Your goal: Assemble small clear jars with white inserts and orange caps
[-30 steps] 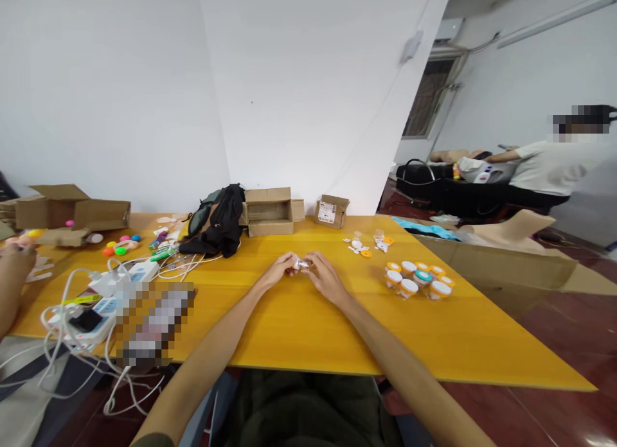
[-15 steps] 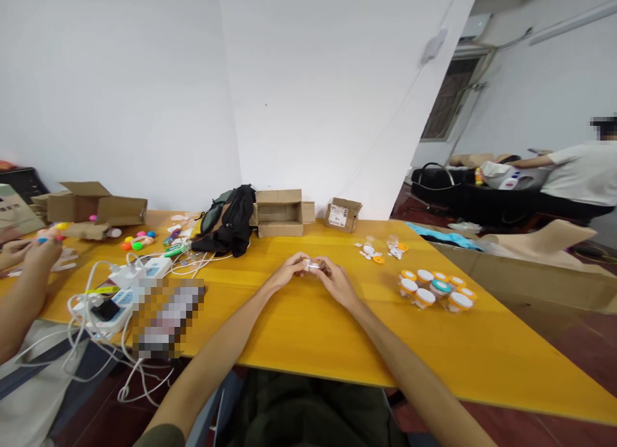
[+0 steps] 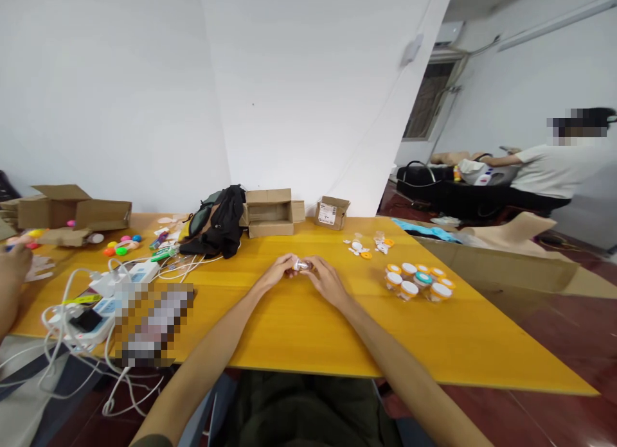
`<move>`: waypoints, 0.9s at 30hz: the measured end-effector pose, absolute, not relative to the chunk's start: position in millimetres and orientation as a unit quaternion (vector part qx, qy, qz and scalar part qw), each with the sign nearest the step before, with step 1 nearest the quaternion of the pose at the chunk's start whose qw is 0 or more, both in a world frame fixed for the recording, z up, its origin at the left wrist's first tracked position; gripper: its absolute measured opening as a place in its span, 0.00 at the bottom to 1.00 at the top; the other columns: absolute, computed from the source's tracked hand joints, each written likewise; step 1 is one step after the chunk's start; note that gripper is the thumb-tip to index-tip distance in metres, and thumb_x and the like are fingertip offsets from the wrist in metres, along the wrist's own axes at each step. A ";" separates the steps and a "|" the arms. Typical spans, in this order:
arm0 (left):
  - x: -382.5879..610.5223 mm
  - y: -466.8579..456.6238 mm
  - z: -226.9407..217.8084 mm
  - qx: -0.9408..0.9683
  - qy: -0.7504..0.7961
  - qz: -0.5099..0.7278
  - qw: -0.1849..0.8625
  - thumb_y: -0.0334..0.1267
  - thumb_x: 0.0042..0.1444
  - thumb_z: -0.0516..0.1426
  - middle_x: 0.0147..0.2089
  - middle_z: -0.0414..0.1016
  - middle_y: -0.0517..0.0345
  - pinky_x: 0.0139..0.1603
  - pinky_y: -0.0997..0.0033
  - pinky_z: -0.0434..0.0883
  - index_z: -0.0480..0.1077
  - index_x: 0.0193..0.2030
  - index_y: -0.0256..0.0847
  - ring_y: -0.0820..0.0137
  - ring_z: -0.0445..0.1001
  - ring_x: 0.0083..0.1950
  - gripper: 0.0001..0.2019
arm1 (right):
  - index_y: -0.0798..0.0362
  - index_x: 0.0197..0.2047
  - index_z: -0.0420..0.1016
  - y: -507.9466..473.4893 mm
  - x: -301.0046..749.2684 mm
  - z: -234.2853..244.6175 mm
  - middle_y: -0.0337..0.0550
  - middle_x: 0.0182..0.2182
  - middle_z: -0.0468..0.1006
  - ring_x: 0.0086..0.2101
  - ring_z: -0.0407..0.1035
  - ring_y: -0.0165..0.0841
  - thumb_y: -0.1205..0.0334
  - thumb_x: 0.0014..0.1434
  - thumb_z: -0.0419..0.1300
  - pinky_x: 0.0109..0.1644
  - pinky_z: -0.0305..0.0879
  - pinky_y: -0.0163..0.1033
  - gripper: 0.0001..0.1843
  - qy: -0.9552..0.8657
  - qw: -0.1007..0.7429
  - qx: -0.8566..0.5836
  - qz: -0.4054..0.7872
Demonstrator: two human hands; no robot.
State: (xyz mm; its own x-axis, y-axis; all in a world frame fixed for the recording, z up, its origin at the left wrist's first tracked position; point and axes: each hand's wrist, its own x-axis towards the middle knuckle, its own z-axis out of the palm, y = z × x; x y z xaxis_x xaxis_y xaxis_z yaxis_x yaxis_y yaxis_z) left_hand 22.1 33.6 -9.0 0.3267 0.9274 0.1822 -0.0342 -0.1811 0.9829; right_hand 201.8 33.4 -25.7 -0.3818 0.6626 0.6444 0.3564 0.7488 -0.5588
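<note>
Above the middle of the table (image 3: 299,338), both hands meet around a small clear plastic jar (image 3: 303,265) with a white part at its left end. The fingers of my left hand (image 3: 279,272) are closed on the white end. My right hand (image 3: 328,280) grips the clear end from the other side. Fingers cover much of the jar, so its details are hard to make out. To the right stands a cluster of several clear jars (image 3: 409,289) with white-and-orange lids, one of them with a teal ring (image 3: 423,278).
Loose lid parts (image 3: 366,255) lie behind the jars. At the back are an open cardboard box (image 3: 270,227), a smaller box (image 3: 332,212) and a black backpack (image 3: 216,222). Leftward, a power strip (image 3: 116,299) trails white cables near a co-worker's hand (image 3: 12,267) and coloured balls (image 3: 117,248).
The view has swung slightly right, so the things on the table appear further left. The jar in my hands has turned and shows more of its clear side. Both hands still grip it.
</note>
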 end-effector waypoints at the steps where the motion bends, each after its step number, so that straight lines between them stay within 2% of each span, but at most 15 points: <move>1: 22.0 33.6 -8.9 0.621 0.357 0.456 0.528 0.59 0.51 0.60 0.24 0.67 0.63 0.30 0.74 0.63 0.68 0.27 0.39 0.75 0.64 0.25 0.22 | 0.48 0.42 0.74 33.0 201.3 -24.8 0.45 0.38 0.79 0.39 0.73 0.39 0.58 0.62 0.57 0.46 0.70 0.44 0.07 -0.810 0.462 -0.317 0.175; 5: 22.3 33.3 -8.3 0.624 0.361 0.457 0.521 0.56 0.51 0.61 0.28 0.69 0.62 0.32 0.74 0.63 0.71 0.33 0.39 0.75 0.65 0.26 0.19 | 0.49 0.40 0.74 32.7 200.1 -22.7 0.43 0.34 0.81 0.33 0.74 0.37 0.53 0.60 0.59 0.40 0.70 0.40 0.10 -0.781 0.463 -0.353 0.228; 9: 23.6 32.2 -7.7 0.625 0.366 0.447 0.525 0.53 0.49 0.63 0.31 0.70 0.62 0.33 0.73 0.63 0.72 0.38 0.40 0.74 0.66 0.29 0.18 | 0.49 0.32 0.74 33.6 201.7 -20.5 0.40 0.24 0.79 0.26 0.72 0.35 0.48 0.61 0.55 0.33 0.67 0.38 0.15 -0.763 0.447 -0.387 0.263; 14: 25.8 30.0 -7.5 0.634 0.344 0.466 0.512 0.49 0.44 0.68 0.39 0.74 0.57 0.43 0.71 0.66 0.72 0.41 0.41 0.69 0.69 0.39 0.20 | 0.49 0.21 0.68 35.6 204.0 -18.9 0.37 0.14 0.72 0.18 0.68 0.33 0.41 0.62 0.50 0.27 0.65 0.36 0.26 -0.738 0.426 -0.422 0.309; 22: 27.4 32.5 -10.9 0.630 0.366 0.478 0.491 0.45 0.39 0.71 0.42 0.75 0.55 0.45 0.69 0.68 0.73 0.44 0.40 0.69 0.71 0.39 0.24 | 0.49 0.22 0.67 37.8 201.2 -18.8 0.37 0.15 0.73 0.17 0.68 0.32 0.36 0.60 0.50 0.25 0.64 0.35 0.28 -0.712 0.436 -0.428 0.345; 27: 27.1 32.5 -10.7 0.635 0.382 0.486 0.463 0.44 0.43 0.69 0.40 0.77 0.55 0.48 0.66 0.67 0.73 0.41 0.40 0.65 0.74 0.43 0.20 | 0.50 0.24 0.69 37.9 199.9 -20.1 0.38 0.16 0.74 0.19 0.69 0.32 0.37 0.60 0.51 0.26 0.66 0.35 0.26 -0.711 0.441 -0.413 0.359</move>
